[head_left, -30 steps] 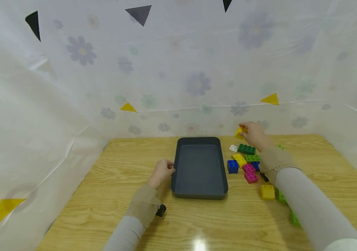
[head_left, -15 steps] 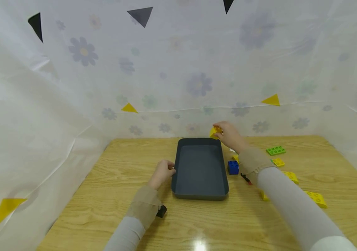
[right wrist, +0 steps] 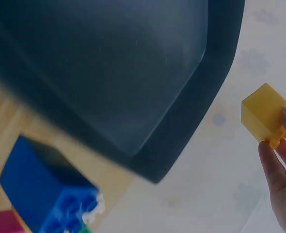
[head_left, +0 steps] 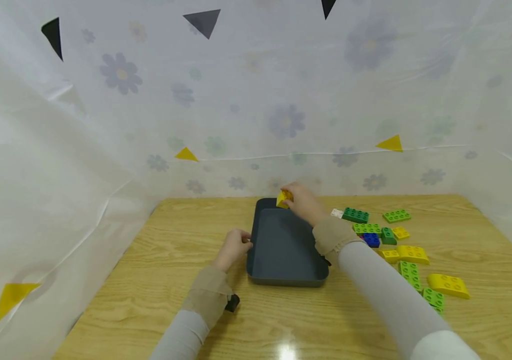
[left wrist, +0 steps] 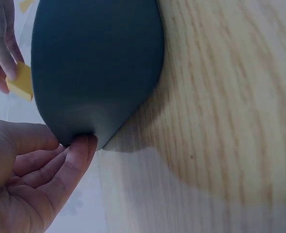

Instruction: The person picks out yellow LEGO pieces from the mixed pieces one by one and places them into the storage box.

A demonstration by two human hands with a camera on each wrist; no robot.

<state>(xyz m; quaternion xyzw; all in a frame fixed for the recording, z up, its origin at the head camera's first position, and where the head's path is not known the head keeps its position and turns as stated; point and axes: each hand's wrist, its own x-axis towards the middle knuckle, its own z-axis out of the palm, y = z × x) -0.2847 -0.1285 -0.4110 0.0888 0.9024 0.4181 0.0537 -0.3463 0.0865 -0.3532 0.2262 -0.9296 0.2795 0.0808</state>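
A dark grey rectangular tray (head_left: pixel 286 245) lies on the wooden table. My left hand (head_left: pixel 233 247) is at its left side, thumb and fingertips pinching the tray's edge, as the left wrist view shows with the tray wall (left wrist: pixel 99 73) close up. Over the tray's far end, my right hand (head_left: pixel 303 202) pinches a yellow toy building block (head_left: pixel 283 199) between thumb and fingers. In the right wrist view this yellow block (right wrist: pixel 264 114) has a smooth face toward the camera, with studs by the fingertips. My right forearm hides part of the tray's right side.
Several loose blocks lie right of the tray: dark green (head_left: pixel 355 215), light green (head_left: pixel 397 216), blue (head_left: pixel 370 240), curved yellow (head_left: pixel 448 285) and white (head_left: pixel 337 213). Another blue block (right wrist: pixel 48 184) is near the tray in the right wrist view. A flowered white sheet (head_left: pixel 238 100) hangs behind.
My right hand has carried the yellow block leftward, from above the loose blocks to over the tray's far end. The left hand has stayed at the tray's edge.
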